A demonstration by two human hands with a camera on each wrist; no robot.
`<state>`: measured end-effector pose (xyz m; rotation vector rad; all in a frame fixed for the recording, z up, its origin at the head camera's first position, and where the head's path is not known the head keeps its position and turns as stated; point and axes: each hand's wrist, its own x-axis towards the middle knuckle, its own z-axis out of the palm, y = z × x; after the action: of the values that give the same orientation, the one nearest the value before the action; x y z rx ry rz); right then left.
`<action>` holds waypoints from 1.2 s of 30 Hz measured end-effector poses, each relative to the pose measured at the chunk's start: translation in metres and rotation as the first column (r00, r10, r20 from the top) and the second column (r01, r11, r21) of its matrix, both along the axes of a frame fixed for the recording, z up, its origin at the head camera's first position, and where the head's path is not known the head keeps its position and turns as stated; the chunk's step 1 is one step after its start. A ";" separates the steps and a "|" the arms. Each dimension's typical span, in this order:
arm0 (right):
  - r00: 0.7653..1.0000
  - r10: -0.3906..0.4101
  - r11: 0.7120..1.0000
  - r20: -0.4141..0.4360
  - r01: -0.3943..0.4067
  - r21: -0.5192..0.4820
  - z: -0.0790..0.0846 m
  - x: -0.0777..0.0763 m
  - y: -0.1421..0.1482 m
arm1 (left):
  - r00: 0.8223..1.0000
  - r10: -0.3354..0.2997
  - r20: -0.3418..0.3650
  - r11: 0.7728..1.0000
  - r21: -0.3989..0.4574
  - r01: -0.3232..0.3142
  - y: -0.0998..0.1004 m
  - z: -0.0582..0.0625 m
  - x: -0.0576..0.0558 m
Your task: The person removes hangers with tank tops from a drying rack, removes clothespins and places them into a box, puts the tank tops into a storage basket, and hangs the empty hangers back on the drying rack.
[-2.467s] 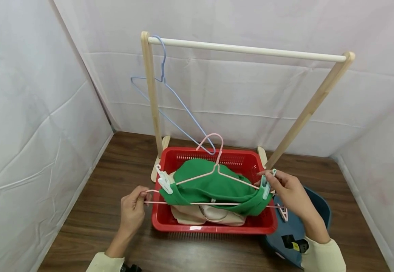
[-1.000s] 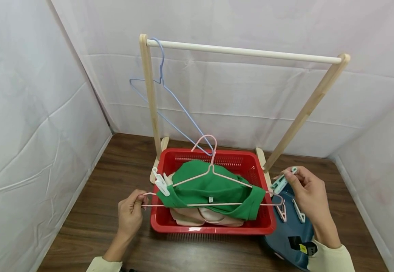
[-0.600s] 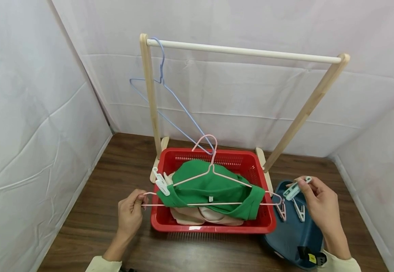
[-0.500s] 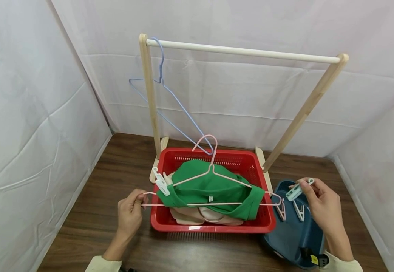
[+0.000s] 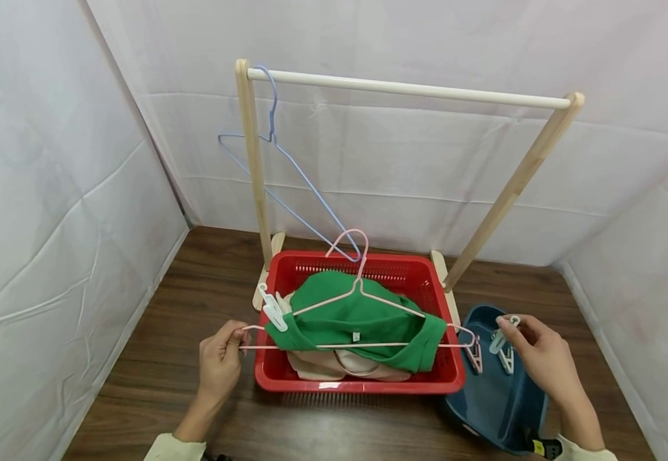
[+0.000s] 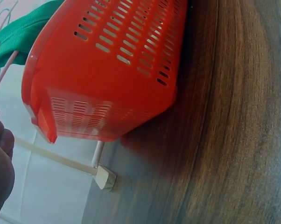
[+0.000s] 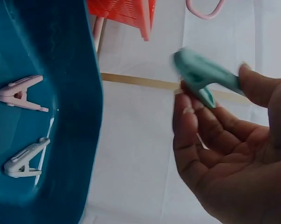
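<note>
My left hand grips the left end of a pink clothes hanger threaded through a green garment. A white clothespin clips the garment near the hanger's left shoulder; the right shoulder has no pin on it. Over the blue basin, my right hand pinches a mint-green clothespin between thumb and fingers. The right wrist view shows this clothespin slightly blurred, above the basin's edge. In the basin lie a pink clothespin and a white clothespin.
A red basket stands under the hanger, with beige cloth in it. Behind it rises a wooden rack with a white rail. At the rail's left end hangs a blue hanger. White cloth walls surround the wooden floor.
My right hand has taken the mint-green clothespin off the garment's right shoulder and carried it rightward over the basin, where the pin now tilts downward. The left hand keeps hold of the pink hanger.
</note>
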<state>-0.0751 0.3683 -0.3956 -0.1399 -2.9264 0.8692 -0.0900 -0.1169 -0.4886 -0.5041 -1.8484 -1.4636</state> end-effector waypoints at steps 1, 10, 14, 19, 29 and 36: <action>1.000 0.013 1.000 0.023 -0.013 0.000 -0.002 0.000 0.000 | 1.000 0.001 -0.002 1.000 -0.001 -0.001 0.000 0.000 0.000; 0.979 0.059 0.997 0.196 -0.069 0.047 -0.013 -0.002 0.003 | 1.000 0.012 0.003 1.000 -0.001 -0.012 0.000 -0.002 0.000; 0.967 0.054 0.993 0.251 -0.078 0.089 -0.018 -0.003 0.005 | 1.000 0.008 0.001 1.000 -0.003 -0.008 0.000 -0.002 -0.001; 0.931 0.062 0.990 0.360 -0.103 0.096 -0.024 -0.004 0.004 | 1.000 0.014 0.006 1.000 -0.005 -0.014 -0.001 -0.001 0.000; 0.884 0.073 0.990 0.462 -0.119 0.072 -0.034 -0.006 0.004 | 1.000 -0.003 0.009 1.000 0.010 0.003 0.000 0.001 -0.001; 0.882 0.069 0.985 0.467 -0.133 0.106 -0.035 -0.006 0.008 | 1.000 -0.017 0.001 1.000 0.013 0.017 -0.001 0.000 -0.001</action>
<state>-0.0808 0.3760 -0.4306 -0.2131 -3.4571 0.7284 -0.0912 -0.1178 -0.4888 -0.5140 -1.8384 -1.4861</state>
